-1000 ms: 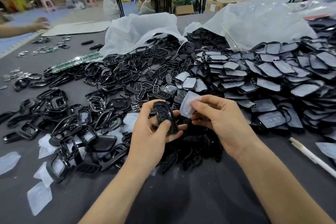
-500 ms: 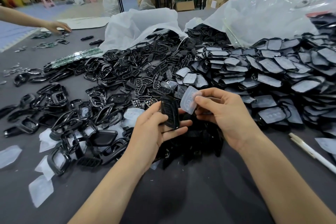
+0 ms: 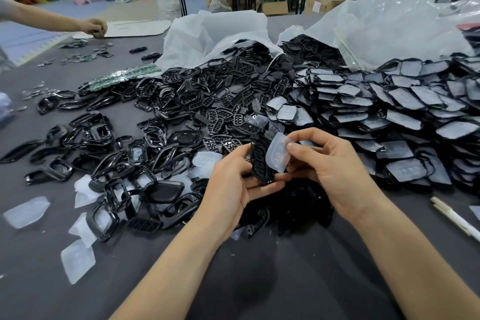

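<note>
Dark grey table (image 3: 285,283) here, and it's loaded: a sprawling heap of black plastic frames (image 3: 161,135) left of centre, stacked black shells (image 3: 394,112) to the right, two white bags (image 3: 215,31) behind, loose clear pads (image 3: 26,212) at left, a white pen (image 3: 457,221) far right.

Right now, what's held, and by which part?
Left hand grips black button frame by its lower part; right hand pinches translucent pad by its right edge.

1 head-worn wide-angle view looks forward and down, close over the hands (image 3: 272,171) at a parts-strewn table (image 3: 298,280).
</note>
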`<state>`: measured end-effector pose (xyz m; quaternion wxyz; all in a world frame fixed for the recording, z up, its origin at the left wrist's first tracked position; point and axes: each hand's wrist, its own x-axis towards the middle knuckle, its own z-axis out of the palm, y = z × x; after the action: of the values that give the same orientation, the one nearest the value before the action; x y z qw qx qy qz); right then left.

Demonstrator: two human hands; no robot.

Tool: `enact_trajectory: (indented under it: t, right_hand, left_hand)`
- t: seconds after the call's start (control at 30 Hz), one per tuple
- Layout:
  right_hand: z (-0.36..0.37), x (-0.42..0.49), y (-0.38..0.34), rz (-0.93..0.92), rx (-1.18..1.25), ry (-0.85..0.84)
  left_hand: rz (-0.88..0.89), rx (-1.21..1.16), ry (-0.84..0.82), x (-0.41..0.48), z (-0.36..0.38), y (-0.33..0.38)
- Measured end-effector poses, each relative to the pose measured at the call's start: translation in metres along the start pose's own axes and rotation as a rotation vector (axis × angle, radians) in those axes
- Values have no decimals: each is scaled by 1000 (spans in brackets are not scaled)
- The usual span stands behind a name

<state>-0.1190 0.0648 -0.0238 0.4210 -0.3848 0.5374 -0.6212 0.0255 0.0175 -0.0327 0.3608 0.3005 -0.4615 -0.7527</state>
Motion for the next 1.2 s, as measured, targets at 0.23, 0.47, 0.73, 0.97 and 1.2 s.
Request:
enact_trajectory:
  t: [0.23,0.47,0.73,0.97,1.2]
  right_hand:
    - [-6,4,1,-56,-85,-1]
    - [-10,6,-1,-84,26,157]
    - [-8,5,0,-16,95,158]
    - [-11,7,-3,15,240,167]
    - [-11,7,-3,-6,221,190]
  left_hand:
    - [-10,0,3,1,0,0]
    - [-17,2,35,1,0,-2]
    - [-37,-17,58,2,1,-1]
    - [-40,-57,61,4,1,-3]
    - [-20,-92,51,1,1,-2]
